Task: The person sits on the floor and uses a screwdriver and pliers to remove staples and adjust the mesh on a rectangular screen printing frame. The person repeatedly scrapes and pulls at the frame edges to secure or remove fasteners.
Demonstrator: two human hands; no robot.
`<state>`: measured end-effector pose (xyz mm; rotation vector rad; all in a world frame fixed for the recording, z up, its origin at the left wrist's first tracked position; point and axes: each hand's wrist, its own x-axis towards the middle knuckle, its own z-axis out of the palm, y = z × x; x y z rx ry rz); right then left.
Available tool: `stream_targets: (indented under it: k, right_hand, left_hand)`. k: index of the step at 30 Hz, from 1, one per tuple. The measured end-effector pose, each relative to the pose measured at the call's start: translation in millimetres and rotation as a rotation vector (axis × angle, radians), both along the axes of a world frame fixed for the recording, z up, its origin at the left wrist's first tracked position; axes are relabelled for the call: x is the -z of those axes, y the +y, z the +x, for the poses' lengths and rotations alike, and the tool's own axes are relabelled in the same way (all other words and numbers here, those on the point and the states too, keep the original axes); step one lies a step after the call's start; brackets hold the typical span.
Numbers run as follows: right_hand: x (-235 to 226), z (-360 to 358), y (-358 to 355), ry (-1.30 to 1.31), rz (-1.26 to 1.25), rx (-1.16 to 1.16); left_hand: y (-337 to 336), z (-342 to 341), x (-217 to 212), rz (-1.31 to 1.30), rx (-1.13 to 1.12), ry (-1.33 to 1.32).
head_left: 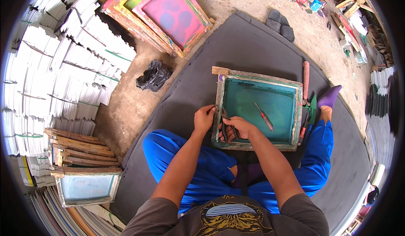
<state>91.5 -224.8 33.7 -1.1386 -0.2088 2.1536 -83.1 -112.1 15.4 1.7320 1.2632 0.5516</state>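
Note:
A wooden screen-printing frame (298, 109) with teal mesh lies before my crossed legs, a short wood piece sticking out at its far left corner. My right hand (237, 128) is closed round the dark handles of pliers (224, 114), whose jaws rest against the frame's left side. My left hand (205, 118) pinches the outer edge of that same side, next to the pliers' head; its fingertips are partly hidden. On the mesh lies a screwdriver (264, 117) with a red and grey handle, touched by neither hand.
Right of the frame lie a hammer (306, 82) with a pinkish handle, a green tool (312, 109) and a red-handled screwdriver (302, 134). Stacked paper (63, 80), more frames (190, 46) and a black plastic bag (154, 75) stand left of the dark mat (249, 37). Slippers (280, 25) lie beyond.

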Motion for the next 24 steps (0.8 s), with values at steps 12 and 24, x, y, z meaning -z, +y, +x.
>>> stream_targets:
  k: [12,24]
  right_hand:
    - [8.6,1.3,7.7,-0.057,-0.097,0.0]
    - [7.2,-8.5,7.4,0.103,-0.111,0.109]
  left_hand:
    - [-1.4,0.1,-2.2,-0.051,0.003,-0.006]
    - [-0.3,1.0,-6.2,-0.05,0.002,0.003]
